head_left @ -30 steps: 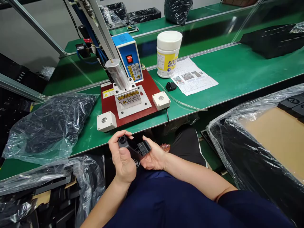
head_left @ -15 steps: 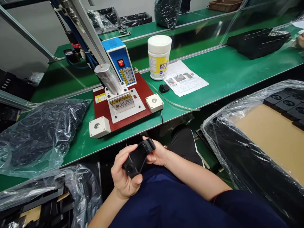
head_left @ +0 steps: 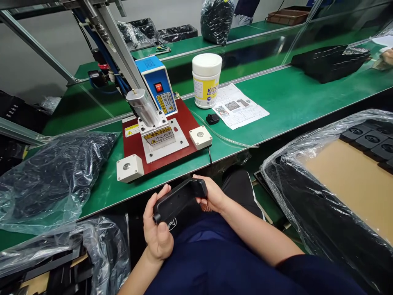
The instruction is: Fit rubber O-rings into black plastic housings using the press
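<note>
Both hands hold one long black plastic part (head_left: 179, 199) over my lap, just below the bench's front edge. My left hand (head_left: 158, 229) cups its near end from beneath, fingers curled around it. Its far end is pinched by my right hand (head_left: 211, 194). The part lies flat, its smooth back facing up. On the green bench (head_left: 291, 98) straight ahead stands a small press (head_left: 153, 123) with a red base, a blue control box and two white push buttons.
A white tub (head_left: 206, 80), a printed sheet (head_left: 236, 105) and a small black piece (head_left: 212, 119) lie right of the press. A plastic bag of black parts (head_left: 52, 176) lies on the left. A plastic-wrapped carton (head_left: 346, 180) with black parts stands at my right.
I have turned the black part over between my hands, from its open ribbed side to its smooth back. Both hands stay over my lap.
</note>
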{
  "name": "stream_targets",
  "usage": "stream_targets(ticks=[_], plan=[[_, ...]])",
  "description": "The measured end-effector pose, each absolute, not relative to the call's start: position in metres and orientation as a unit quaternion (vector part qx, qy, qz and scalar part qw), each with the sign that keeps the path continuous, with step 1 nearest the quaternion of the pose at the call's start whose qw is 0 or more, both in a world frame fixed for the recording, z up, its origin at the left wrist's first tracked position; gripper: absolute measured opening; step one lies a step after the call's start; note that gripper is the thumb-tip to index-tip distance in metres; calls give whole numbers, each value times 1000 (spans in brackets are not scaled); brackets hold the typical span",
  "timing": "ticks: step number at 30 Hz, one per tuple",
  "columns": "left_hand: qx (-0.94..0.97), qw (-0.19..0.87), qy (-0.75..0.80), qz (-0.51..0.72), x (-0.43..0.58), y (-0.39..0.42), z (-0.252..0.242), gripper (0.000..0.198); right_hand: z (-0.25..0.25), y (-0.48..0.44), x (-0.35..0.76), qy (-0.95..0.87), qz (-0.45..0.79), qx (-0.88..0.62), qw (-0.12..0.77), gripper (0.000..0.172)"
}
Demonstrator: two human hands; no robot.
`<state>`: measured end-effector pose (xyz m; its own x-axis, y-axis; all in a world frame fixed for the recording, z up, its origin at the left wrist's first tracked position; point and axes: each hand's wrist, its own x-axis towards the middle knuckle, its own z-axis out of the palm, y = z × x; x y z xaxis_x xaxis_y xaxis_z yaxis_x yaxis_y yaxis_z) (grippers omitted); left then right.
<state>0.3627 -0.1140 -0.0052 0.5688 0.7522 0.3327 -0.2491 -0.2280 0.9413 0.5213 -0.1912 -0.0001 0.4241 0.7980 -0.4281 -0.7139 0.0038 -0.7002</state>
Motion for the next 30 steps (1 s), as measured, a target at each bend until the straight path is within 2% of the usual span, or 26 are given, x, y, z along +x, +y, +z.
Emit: stream_targets(ticks=[2, 5, 9, 12, 17, 23, 30], plan=[[655, 602, 184, 418, 362, -115, -8, 53, 3, -193, 523, -69, 491, -497, 712, 44], [631, 633, 229, 385, 359, -114, -12, 57, 5, -196, 526, -99, 457, -535, 704, 42], [565, 736, 244, 284, 361, -108, -3, 63, 6, -203, 530, -160, 393, -579, 696, 40], [502, 799, 233, 235, 368, -105, 10, 61, 7, -207, 531, -198, 348, -605, 688, 36], [450, 810, 299, 229, 380, -106, 20, 58, 8, -210, 529, -224, 301, -641, 670, 33], [405, 835, 298, 225, 383, -107, 11, 45, 16, -215, 530, -251, 238, -662, 665, 28], [418, 831, 311, 197, 381, -105, 3, 45, 24, -220, 529, -274, 199, -686, 644, 28]])
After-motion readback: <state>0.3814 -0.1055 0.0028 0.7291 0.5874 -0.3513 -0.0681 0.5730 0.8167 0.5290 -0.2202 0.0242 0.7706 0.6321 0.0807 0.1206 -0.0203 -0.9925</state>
